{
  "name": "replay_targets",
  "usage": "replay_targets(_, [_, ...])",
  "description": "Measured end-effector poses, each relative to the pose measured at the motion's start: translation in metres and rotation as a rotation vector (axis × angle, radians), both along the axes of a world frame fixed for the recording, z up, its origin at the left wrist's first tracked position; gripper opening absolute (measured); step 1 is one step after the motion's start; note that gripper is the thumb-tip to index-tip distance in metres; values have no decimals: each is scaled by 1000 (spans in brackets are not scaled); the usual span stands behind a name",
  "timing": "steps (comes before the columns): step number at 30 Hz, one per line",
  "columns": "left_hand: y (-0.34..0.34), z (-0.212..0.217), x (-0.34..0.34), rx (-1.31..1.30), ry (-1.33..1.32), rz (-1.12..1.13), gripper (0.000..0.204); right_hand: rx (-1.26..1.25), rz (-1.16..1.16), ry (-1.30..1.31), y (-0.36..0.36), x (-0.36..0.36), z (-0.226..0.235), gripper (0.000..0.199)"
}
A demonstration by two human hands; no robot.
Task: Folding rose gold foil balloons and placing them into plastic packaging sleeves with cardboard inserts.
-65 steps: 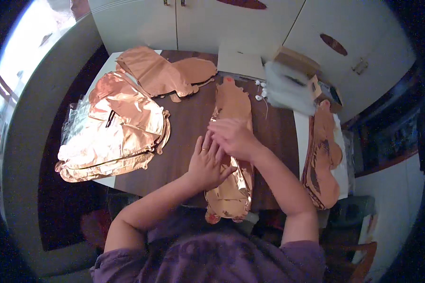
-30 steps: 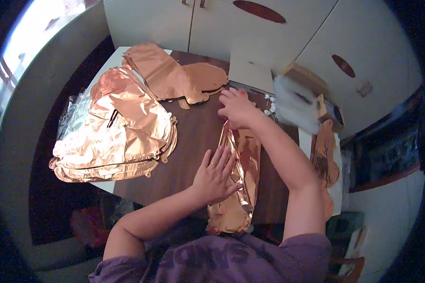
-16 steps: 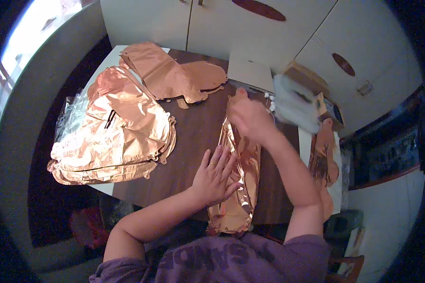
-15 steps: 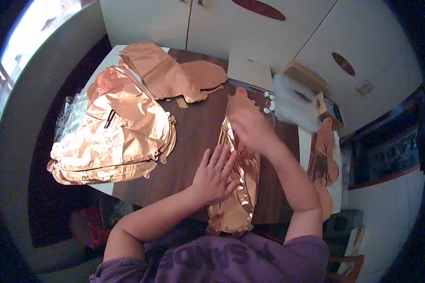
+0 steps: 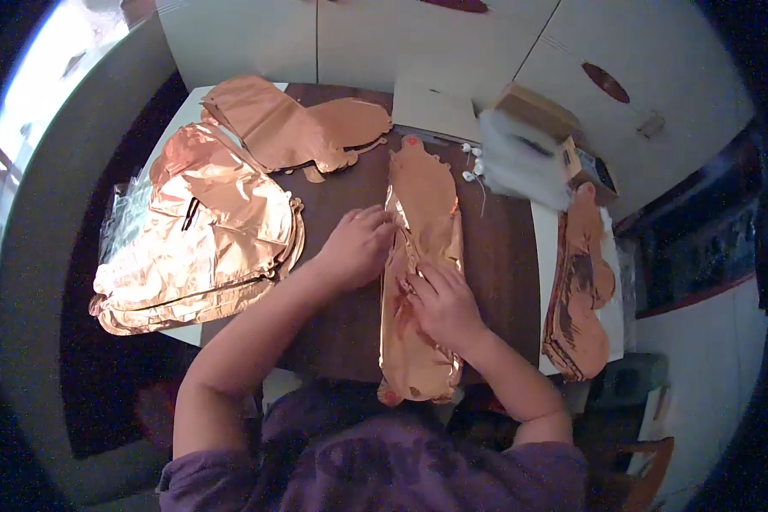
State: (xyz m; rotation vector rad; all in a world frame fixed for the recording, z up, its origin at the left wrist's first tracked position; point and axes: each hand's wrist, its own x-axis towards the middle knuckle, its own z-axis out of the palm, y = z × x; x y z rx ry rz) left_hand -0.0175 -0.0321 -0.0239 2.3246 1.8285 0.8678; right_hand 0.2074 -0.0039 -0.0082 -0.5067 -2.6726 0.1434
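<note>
A flat, uninflated rose-gold foil balloon (image 5: 422,354), folded into a long strip, lies lengthwise in front of me. With bent fingers, my left hand (image 5: 360,243) pinches the foil at the strip's left edge, about halfway up. Lower and to the right, my right hand (image 5: 444,309) rests over the strip, its fingers closed on a crease near the middle. Exactly what each fingertip grips is partly hidden. Shiny wrinkles run between the two hands.
Stacked foil balloons (image 5: 222,247) cover the table's left side, with more foil sheets (image 5: 269,124) behind them. A folded foil balloon (image 5: 580,282) lies at the right edge. White earphones (image 5: 471,162), a closed pale laptop (image 5: 435,111), a clear plastic bag (image 5: 520,158) and a small box (image 5: 590,171) sit at the back.
My left hand has moved up from lying spread on the foil to pinch its left edge. My right hand has come down from the upper part to the middle crease. The strip looks flatter.
</note>
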Motion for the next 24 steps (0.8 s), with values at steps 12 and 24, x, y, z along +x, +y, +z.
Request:
replay_targets(12, [17,-16,-6,-7,227,99,62,-12,50,-10,9,2,-6,48])
replay_targets(24, [26,-5,-12,8,139,110,57,18,99,-15,5,1,-2,39])
